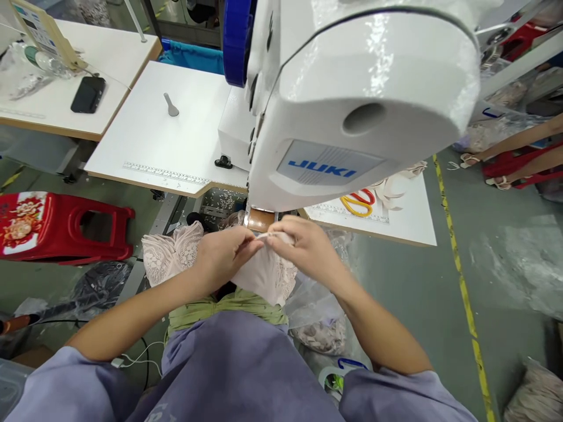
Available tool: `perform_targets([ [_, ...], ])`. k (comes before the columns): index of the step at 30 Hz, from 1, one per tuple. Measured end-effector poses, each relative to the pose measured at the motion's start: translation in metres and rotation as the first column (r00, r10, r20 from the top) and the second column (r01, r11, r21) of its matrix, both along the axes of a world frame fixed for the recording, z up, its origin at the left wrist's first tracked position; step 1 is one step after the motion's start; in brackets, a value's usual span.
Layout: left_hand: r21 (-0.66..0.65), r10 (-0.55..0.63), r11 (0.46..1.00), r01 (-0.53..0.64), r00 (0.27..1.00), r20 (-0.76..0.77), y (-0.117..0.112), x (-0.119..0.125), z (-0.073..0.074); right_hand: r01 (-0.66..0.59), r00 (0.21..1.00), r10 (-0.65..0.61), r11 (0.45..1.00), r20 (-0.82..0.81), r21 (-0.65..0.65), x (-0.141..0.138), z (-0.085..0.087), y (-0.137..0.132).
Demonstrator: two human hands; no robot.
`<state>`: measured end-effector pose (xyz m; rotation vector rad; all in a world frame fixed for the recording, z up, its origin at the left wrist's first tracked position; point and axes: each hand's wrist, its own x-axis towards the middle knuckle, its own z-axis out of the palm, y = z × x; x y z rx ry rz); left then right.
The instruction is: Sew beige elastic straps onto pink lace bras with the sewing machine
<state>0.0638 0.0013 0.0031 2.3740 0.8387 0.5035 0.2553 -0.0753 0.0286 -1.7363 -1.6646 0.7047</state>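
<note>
A pale pink lace garment [259, 271], shaped somewhat like a bra, hangs over my lap in front of the sewing machine [352, 88]. My left hand [226, 258] pinches its upper edge between thumb and fingers. Close beside it, my right hand [303, 246] is closed on the same edge, so a short narrow strip stretches between the two pinches. Both hands are just below the machine head, near its orange-brown guard [261, 220]. The needle is hidden behind the head. A bunched lace part of the garment lies to the left of my left hand.
The white sewing table [176, 146] carries a grey tool [171, 105] and a printed ruler. Red-and-yellow-handled scissors [358, 202] and fabric scraps lie at the right. A red stool [65, 225] stands left. A phone [88, 94] rests on the neighbouring table. Another person's arms show at far right.
</note>
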Motion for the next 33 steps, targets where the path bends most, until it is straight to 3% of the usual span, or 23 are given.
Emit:
perform_targets([
  [2,0.143,-0.005,0.990,0.003,1.000,0.011,0.012,-0.001,-0.003,0.029,0.999,-0.027,0.997,0.036,-0.066,0.007,0.005,0.016],
  [7,0.294,-0.306,0.903,0.314,0.949,-0.074,0.043,-0.009,-0.014,0.007,0.990,0.012,0.991,0.142,-0.136,0.008,0.014,0.029],
  [12,0.476,-0.316,0.793,0.379,0.925,-0.210,0.049,-0.009,-0.017,-0.002,0.985,0.024,0.992,0.172,-0.129,0.006,0.016,0.026],
  [14,0.506,-0.275,0.776,0.377,0.924,-0.265,0.043,-0.007,-0.013,0.021,0.982,-0.013,0.999,0.190,-0.043,0.004,0.007,0.021],
  [16,0.506,-0.229,0.787,0.354,0.928,-0.292,0.034,-0.004,-0.006,0.093,0.964,-0.123,0.987,0.238,0.133,-0.001,-0.009,0.012],
  [19,0.452,-0.185,0.835,0.314,0.934,-0.307,0.026,-0.001,0.001,0.171,0.899,-0.306,0.905,0.314,0.390,-0.010,-0.034,-0.002],
  [21,0.414,-0.219,0.843,0.342,0.923,-0.317,0.031,-0.001,0.003,0.185,0.872,-0.363,0.866,0.328,0.465,-0.014,-0.044,-0.006],
  [24,0.367,-0.385,0.783,0.501,0.856,-0.346,0.052,-0.004,-0.001,0.223,0.884,-0.383,0.850,0.269,0.477,-0.016,-0.048,-0.006],
  [26,0.349,-0.459,0.731,0.587,0.800,-0.385,0.065,-0.005,-0.003,0.264,0.919,-0.354,0.879,0.174,0.398,-0.018,-0.050,-0.005],
  [28,0.358,-0.451,0.711,0.605,0.783,-0.428,0.069,-0.004,-0.002,0.314,0.944,-0.330,0.908,0.014,0.278,-0.020,-0.056,-0.007],
  [30,0.401,-0.408,0.704,0.586,0.796,-0.447,0.062,0.000,0.002,0.375,0.921,-0.343,0.909,-0.184,0.182,-0.023,-0.068,-0.011],
  [33,0.523,-0.308,0.692,0.497,0.859,-0.408,0.041,0.006,0.009,0.422,0.879,-0.362,0.893,-0.309,0.154,-0.025,-0.081,-0.017],
])
